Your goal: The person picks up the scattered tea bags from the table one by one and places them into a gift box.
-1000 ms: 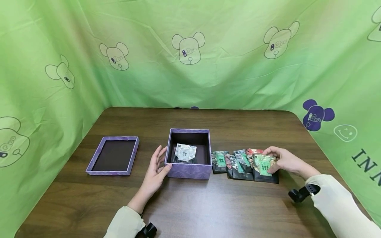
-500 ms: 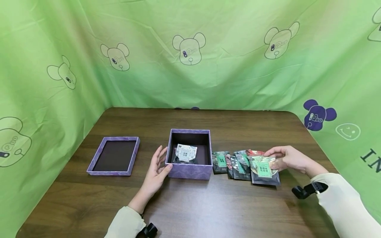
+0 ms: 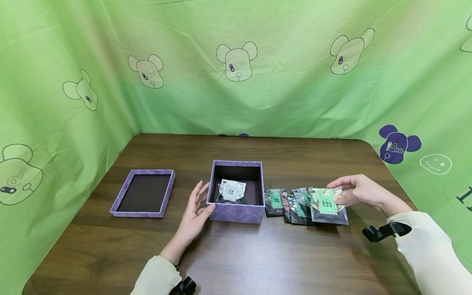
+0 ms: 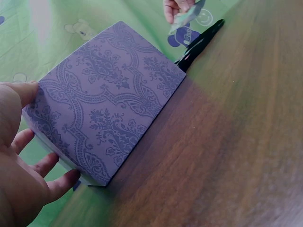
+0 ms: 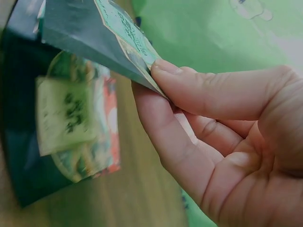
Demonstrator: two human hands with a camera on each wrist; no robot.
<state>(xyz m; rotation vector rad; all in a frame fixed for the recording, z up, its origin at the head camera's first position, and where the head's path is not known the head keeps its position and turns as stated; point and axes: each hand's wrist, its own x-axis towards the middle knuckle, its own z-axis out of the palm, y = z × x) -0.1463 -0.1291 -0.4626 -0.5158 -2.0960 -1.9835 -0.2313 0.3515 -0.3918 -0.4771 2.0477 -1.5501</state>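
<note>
A purple patterned box (image 3: 237,214) stands with its top uncovered and a dark inside; a pale labelled packet (image 3: 232,191) lies in it. My left hand (image 3: 192,215) rests against the box's left side, thumb at the front corner, fingers along the wall, as the left wrist view shows. My right hand (image 3: 363,194) pinches the edge of a dark packet with a green label (image 3: 327,205) between thumb and fingers. In the right wrist view this packet (image 5: 94,38) is tilted above another packet (image 5: 66,113). A row of overlapping packets (image 3: 275,200) lies right of the box.
The box's shallow purple lid (image 3: 168,196) lies on the left of the brown wooden table (image 3: 236,258), dark inside facing up. A green cloth (image 3: 287,102) with printed bear heads hangs behind and beside the table.
My right hand has lifted the green-labelled packet off the pile and raised it slightly. The left hand stays against the box. The head view has shifted slightly.
</note>
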